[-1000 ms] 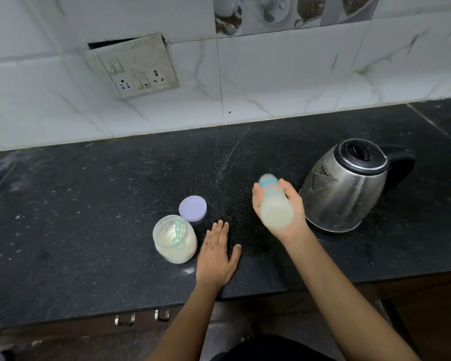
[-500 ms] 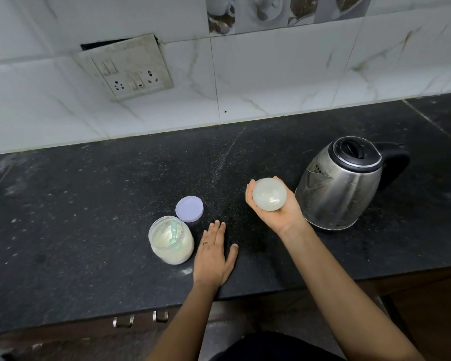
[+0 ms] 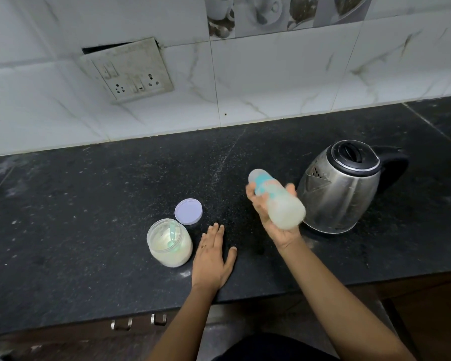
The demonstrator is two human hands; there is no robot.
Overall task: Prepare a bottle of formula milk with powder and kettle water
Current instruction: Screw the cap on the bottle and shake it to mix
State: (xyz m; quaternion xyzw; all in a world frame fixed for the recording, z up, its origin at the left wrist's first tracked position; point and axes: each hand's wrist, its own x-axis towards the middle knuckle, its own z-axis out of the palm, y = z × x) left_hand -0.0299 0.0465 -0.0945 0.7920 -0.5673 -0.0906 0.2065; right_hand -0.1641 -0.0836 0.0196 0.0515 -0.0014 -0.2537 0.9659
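Looked like the mixing stage to me. The clear plastic baby bottle [image 3: 281, 207] with teal print and milky liquid was blurred, so a tight cap and wrist swirls seemed the best bet. The right hand [image 3: 268, 226] was wrapped round its middle, with the bottle's base tipped toward the camera, just beside the steel kettle [image 3: 344, 188]. The left hand [image 3: 214, 259] lay flat and spread on the black counter [image 3: 89, 217].
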